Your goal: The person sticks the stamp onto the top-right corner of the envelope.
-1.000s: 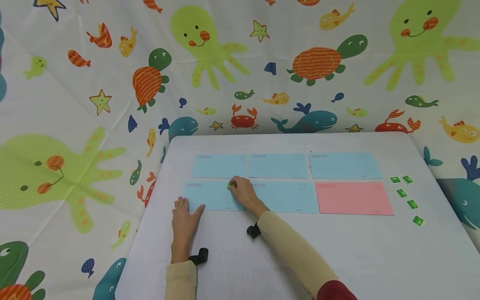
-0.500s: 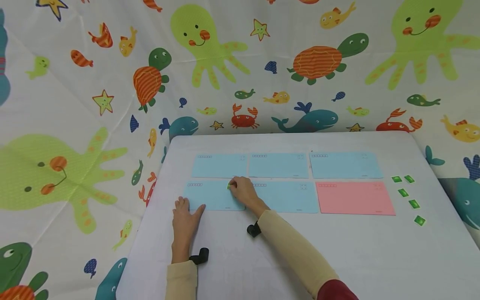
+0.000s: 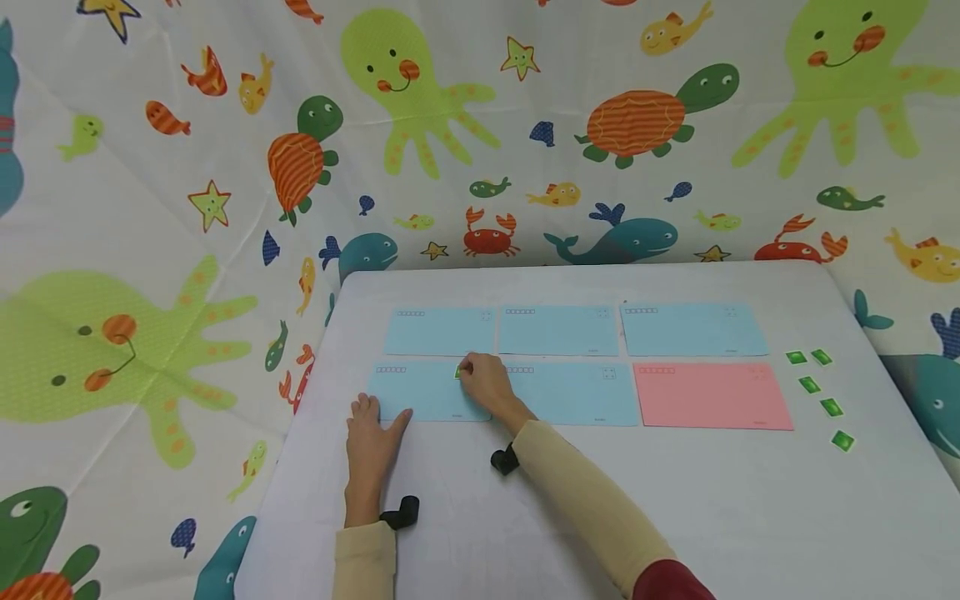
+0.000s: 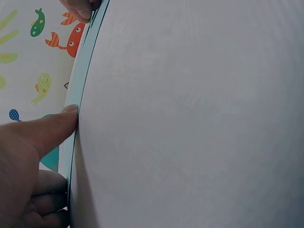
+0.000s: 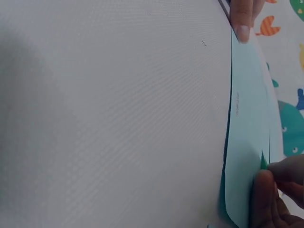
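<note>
The right hand (image 3: 491,385) pinches the small green rectangular paper piece (image 3: 457,374) at the top-right corner of the light-blue rectangular paper sheet (image 3: 427,396), whose lower-left edge the left hand (image 3: 371,442), thumb spread, should hold steady for square alignment.

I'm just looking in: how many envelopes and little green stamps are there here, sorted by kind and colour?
Blue envelopes: 5
Pink envelope: 1
Loose green stamps, right of the pink envelope: 5
Green stamp pinched in the right hand: 1
Total: 12 (6 envelopes, 6 stamps)
</note>
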The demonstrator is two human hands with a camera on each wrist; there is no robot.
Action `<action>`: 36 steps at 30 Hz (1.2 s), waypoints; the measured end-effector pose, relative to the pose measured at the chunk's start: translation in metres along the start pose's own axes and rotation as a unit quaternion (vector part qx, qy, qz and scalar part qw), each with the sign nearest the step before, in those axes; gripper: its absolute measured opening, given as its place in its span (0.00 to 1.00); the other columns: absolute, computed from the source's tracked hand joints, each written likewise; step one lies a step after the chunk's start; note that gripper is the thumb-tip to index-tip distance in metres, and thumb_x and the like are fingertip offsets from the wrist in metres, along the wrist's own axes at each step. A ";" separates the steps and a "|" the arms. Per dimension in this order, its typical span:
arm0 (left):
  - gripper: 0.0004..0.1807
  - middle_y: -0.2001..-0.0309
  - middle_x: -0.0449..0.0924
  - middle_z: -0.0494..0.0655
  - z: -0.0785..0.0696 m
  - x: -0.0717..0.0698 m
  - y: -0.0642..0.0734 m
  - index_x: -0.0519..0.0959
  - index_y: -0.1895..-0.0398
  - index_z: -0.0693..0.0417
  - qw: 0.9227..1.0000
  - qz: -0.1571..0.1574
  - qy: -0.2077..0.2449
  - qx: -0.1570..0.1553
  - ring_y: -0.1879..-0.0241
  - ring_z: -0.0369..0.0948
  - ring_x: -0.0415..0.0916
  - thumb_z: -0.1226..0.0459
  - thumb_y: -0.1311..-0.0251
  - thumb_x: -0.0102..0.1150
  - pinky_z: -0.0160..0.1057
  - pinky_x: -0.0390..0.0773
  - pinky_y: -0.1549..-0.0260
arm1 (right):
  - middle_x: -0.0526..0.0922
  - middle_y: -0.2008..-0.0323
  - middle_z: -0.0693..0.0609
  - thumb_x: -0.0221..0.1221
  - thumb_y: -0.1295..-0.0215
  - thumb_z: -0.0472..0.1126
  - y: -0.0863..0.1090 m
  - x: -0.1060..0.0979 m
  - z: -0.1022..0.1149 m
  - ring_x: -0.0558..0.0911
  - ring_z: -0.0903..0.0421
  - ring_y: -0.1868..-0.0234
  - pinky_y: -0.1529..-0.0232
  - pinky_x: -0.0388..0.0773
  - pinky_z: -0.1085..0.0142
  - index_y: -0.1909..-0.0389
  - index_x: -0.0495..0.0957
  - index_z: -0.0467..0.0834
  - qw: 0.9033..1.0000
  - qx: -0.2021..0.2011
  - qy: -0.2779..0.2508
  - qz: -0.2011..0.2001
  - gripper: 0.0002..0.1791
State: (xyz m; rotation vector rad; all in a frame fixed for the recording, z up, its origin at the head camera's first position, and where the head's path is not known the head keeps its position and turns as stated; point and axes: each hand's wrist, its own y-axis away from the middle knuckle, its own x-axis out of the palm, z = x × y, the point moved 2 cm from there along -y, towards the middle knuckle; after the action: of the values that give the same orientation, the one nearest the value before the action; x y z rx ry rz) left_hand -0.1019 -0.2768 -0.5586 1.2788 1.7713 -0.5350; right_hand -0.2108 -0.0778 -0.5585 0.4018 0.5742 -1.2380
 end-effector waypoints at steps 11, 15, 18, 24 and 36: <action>0.49 0.22 0.43 0.70 0.001 -0.001 -0.001 0.55 0.26 0.74 1.000 0.005 0.005 0.000 0.21 0.63 0.37 0.48 0.36 0.63 0.65 0.42 0.25 | 0.88 0.67 0.47 0.54 0.32 0.33 -0.001 0.002 0.002 0.81 0.56 0.70 0.68 0.78 0.65 0.63 0.85 0.40 0.999 0.034 -0.012 -0.001 0.10; 0.49 0.22 0.43 0.70 0.001 -0.001 -0.001 0.55 0.26 0.74 1.000 0.005 0.004 0.000 0.21 0.64 0.37 0.48 0.36 0.63 0.65 0.43 0.25 | 0.88 0.67 0.46 0.54 0.33 0.33 -0.001 0.001 0.003 0.81 0.56 0.71 0.68 0.78 0.64 0.64 0.85 0.40 0.999 0.034 -0.016 -0.004 0.10; 0.49 0.22 0.43 0.70 0.002 0.000 -0.001 0.55 0.26 0.74 1.000 0.005 0.005 0.000 0.21 0.64 0.37 0.48 0.36 0.63 0.65 0.43 0.25 | 0.88 0.67 0.46 0.54 0.34 0.33 -0.001 0.000 0.003 0.80 0.56 0.71 0.67 0.79 0.64 0.64 0.85 0.40 0.999 0.038 -0.016 -0.006 0.10; 0.49 0.22 0.43 0.69 0.002 0.001 -0.002 0.55 0.26 0.74 1.000 0.003 0.006 -0.001 0.21 0.63 0.37 0.49 0.36 0.63 0.65 0.42 0.25 | 0.88 0.67 0.46 0.54 0.34 0.32 -0.002 0.001 0.003 0.79 0.56 0.72 0.66 0.79 0.63 0.64 0.85 0.40 0.999 0.044 -0.012 -0.006 0.10; 0.48 0.22 0.43 0.68 0.003 0.001 -0.003 0.55 0.25 0.72 1.000 0.003 0.007 -0.002 0.21 0.62 0.37 0.48 0.36 0.63 0.64 0.42 0.24 | 0.88 0.67 0.46 0.55 0.35 0.32 -0.003 0.000 0.003 0.81 0.56 0.71 0.67 0.80 0.64 0.65 0.85 0.39 0.999 0.032 0.004 -0.004 0.09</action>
State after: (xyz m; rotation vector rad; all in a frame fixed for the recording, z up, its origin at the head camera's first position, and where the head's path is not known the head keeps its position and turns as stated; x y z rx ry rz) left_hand -0.1039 -0.2794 -0.5616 1.2875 1.7795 -0.5197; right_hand -0.2132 -0.0802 -0.5559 0.4588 0.5433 -1.2654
